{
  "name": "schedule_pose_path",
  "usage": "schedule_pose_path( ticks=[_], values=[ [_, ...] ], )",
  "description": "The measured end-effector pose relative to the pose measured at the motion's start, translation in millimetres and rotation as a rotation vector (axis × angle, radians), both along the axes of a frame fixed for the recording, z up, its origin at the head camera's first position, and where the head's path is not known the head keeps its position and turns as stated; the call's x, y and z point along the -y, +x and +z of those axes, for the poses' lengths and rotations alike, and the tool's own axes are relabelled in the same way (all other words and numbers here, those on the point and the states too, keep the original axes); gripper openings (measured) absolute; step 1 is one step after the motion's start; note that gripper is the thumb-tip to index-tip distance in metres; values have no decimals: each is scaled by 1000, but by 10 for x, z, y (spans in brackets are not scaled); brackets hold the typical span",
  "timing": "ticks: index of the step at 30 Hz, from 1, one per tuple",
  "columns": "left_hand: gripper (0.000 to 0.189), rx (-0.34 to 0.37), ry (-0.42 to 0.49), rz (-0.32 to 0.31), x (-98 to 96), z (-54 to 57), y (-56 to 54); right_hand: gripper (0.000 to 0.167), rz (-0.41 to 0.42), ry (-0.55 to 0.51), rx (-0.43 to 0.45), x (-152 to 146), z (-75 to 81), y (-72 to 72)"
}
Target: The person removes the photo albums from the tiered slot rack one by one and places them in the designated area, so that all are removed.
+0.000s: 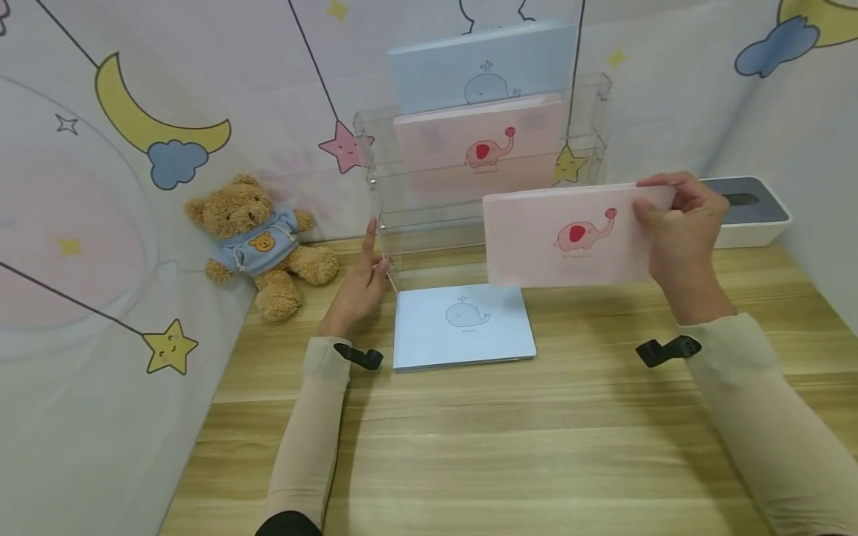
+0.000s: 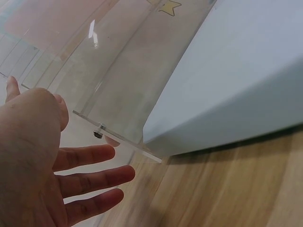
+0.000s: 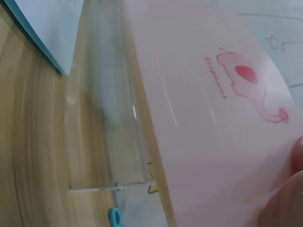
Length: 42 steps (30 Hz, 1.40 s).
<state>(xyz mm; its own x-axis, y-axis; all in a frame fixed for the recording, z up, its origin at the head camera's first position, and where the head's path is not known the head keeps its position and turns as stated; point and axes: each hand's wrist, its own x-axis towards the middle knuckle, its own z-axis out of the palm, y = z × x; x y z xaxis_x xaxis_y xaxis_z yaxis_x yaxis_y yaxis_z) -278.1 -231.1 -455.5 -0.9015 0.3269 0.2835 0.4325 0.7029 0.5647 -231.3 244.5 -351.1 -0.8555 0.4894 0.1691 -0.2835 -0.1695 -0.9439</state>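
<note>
Wooden table [image 1: 509,447] comes nearest, a blue whale booklet [image 1: 462,339] lying flat on it. Beyond, the left hand [image 1: 358,294], fingers extended, is at the left side of the clear rack [image 1: 429,219]; the right hand [image 1: 690,238] pinches a pink elephant booklet [image 1: 526,246], held up before it. Inside stand another pink booklet [image 1: 432,149] and, behind, a pale-blue booklet [image 1: 425,74].

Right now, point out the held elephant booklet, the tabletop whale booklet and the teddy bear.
Held elephant booklet [image 1: 571,237]: head view, middle of its front.
Tabletop whale booklet [image 1: 465,326]: head view, middle of its top face.
Teddy bear [image 1: 258,257]: head view, its blue top.
</note>
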Motion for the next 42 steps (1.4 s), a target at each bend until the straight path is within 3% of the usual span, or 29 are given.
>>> schedule_pose_path(
  ticks=[8,9,13,15,19,22,24,27,30,34,38,42],
  values=[
    [75,-12,8,-15,20,-7,-21,23,-13,3,65,-104,-25,99],
    [74,-17,26,-29,66,-108,-109,24,-11,-6,74,-121,-31,107],
    [74,-39,62,-49,142,-270,-233,26,-6,-28,124,-189,-49,128],
    [73,-55,68,-41,198,-408,-333,25,-3,-15,175,-224,-58,139],
    [72,-66,46,-19,163,-357,-275,23,-8,64,309,-281,-78,159],
    [72,-61,55,-33,104,-211,-162,24,-7,114,419,-317,-107,175],
    [72,-63,58,-40,101,-174,-138,25,3,134,472,-340,-132,185],
    [73,-63,52,-42,138,-238,-201,26,21,155,511,-365,-170,194],
    [73,-60,50,-27,190,-399,-325,26,45,173,517,-386,-217,197],
    [74,-55,51,-29,229,-489,-398,25,67,197,546,-422,-273,205],
    [73,-68,37,-16,171,-380,-301,23,82,264,610,-451,-314,199],
    [73,-71,30,-24,63,-130,-94,22,119,320,697,-488,-354,179]
  ],
)
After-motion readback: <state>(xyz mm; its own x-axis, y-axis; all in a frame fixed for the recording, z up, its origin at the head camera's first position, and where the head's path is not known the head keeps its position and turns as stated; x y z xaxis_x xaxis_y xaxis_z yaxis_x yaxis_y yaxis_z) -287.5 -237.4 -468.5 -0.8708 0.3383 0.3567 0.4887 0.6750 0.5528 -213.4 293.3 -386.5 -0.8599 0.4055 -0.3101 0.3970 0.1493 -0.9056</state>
